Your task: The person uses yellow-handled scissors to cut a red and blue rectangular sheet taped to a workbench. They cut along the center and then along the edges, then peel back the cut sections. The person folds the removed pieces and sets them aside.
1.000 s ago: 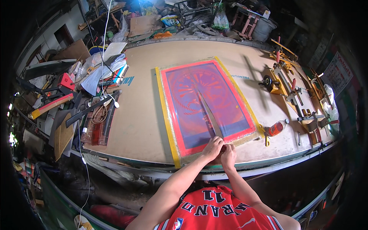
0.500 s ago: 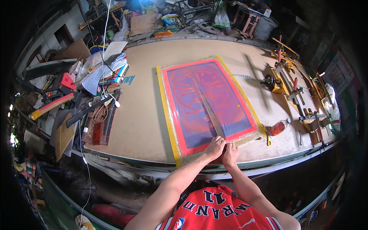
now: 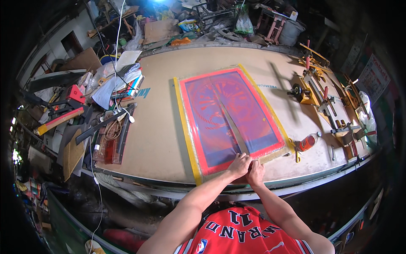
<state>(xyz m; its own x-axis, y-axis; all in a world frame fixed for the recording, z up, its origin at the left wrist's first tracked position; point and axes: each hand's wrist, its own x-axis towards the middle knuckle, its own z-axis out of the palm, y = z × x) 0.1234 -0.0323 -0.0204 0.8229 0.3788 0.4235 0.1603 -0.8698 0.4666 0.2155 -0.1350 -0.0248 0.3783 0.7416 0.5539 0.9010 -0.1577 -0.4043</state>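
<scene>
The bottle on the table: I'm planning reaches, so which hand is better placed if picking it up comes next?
Probably the right hand: it is nearer the bottle, which is off to its right; the left hand is farther.

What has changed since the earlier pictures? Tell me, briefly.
The right hand seems to have edged slightly right, away from the left hand; the whole view shifted a little too. No visible grasp or release. Both hands stay at the near edge of the red-bordered panel; the bottle stayed put.
</scene>
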